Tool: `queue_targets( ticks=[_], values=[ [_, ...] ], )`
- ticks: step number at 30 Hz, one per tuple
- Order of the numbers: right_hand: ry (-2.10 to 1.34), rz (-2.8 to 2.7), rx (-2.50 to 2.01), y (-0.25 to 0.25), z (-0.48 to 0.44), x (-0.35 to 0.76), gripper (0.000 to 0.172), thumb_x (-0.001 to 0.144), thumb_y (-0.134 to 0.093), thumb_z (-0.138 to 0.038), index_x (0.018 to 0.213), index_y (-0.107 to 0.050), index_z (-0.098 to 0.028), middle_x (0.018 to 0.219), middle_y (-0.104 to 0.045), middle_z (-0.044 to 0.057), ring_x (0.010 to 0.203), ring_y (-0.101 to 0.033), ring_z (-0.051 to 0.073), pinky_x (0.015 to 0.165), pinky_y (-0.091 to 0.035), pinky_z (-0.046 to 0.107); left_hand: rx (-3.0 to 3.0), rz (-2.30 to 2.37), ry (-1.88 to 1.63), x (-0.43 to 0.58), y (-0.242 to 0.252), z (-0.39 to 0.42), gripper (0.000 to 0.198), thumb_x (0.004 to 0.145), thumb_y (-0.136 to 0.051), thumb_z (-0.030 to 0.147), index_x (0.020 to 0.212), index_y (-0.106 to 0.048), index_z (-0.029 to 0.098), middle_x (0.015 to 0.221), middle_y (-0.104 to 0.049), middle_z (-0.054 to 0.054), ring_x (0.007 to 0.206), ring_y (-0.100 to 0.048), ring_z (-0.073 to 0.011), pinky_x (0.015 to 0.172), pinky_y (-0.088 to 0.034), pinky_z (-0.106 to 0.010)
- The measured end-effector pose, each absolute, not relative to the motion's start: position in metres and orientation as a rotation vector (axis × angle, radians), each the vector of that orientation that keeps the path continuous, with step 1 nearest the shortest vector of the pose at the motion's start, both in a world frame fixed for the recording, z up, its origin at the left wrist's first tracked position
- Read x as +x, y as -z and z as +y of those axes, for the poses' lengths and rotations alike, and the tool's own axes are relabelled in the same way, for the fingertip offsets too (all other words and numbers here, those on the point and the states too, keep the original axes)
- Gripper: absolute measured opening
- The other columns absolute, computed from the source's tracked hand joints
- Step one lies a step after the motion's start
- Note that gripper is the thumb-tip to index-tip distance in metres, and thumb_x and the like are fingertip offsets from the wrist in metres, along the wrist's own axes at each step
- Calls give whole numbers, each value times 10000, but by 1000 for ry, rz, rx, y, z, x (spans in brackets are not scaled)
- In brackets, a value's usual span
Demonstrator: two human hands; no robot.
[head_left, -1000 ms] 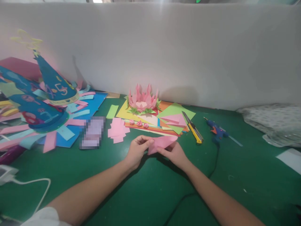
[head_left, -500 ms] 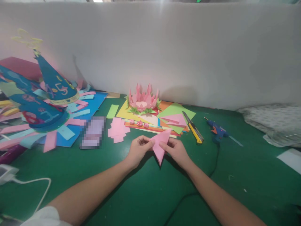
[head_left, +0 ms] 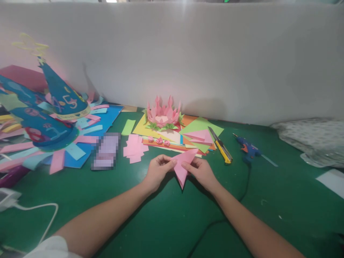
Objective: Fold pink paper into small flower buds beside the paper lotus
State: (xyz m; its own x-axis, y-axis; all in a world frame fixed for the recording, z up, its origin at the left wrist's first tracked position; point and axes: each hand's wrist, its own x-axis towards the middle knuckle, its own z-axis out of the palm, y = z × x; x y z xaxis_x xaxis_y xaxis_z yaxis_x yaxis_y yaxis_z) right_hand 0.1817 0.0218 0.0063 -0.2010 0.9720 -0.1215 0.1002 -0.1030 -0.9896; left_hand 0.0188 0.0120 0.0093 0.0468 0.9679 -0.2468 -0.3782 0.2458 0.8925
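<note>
A folded piece of pink paper (head_left: 181, 173) is held up between both hands over the green table, one point to the upper right and another downward. My left hand (head_left: 161, 170) pinches its left side, thumb on the front. On the right side my right hand (head_left: 199, 171) grips it the same way, its fingers behind the sheet. Just beyond the hands, three small pink paper roses (head_left: 159, 141) rest on paper strips. Behind them sits a pink paper lotus (head_left: 163, 114) with green leaves. Pink paper pieces (head_left: 134, 147) lie to the left of my left hand.
A yellow utility knife (head_left: 223, 150) and a blue glue gun (head_left: 248, 148) with a trailing cord lie at right. Decorated blue cone hats (head_left: 64, 93) stand at left, near a blurred phone-like object (head_left: 106, 151). Green paper (head_left: 202, 127) and a white wall (head_left: 172, 53) are at the back.
The upper tip of the pink paper has tilted slightly to the right and its lower tip slightly left. Both hands stay in nearly the same place.
</note>
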Motion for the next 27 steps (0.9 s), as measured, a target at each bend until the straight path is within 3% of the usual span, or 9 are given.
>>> queue_targets(
  ticks=[10,18,27],
  values=[
    [-1402,-1379,-1256,-8,23,181,313,649,-685,-431,755,-661,-138,629,-645,17,499,-505,111,506,-431,256,748,1027,-1189,19,-9,11,271,572,-763,304,651,-573,128,600,-598,26,540,-526,-62,580,-452,-207],
    [-1413,-1379,-1236,-8,23,181,322,660,-682,-429,768,-656,-127,638,-643,18,495,-495,102,499,-428,248,748,1029,-1182,19,-8,11,283,574,-758,320,654,-564,130,614,-594,28,555,-522,-66,599,-436,-213],
    [-1349,-1410,-1260,-9,22,181,328,686,-653,-465,723,-641,-140,625,-606,3,542,-504,117,509,-434,240,941,1040,-1254,18,-9,13,272,628,-711,284,679,-474,161,644,-489,48,554,-444,-48,534,-358,-173]
  ],
)
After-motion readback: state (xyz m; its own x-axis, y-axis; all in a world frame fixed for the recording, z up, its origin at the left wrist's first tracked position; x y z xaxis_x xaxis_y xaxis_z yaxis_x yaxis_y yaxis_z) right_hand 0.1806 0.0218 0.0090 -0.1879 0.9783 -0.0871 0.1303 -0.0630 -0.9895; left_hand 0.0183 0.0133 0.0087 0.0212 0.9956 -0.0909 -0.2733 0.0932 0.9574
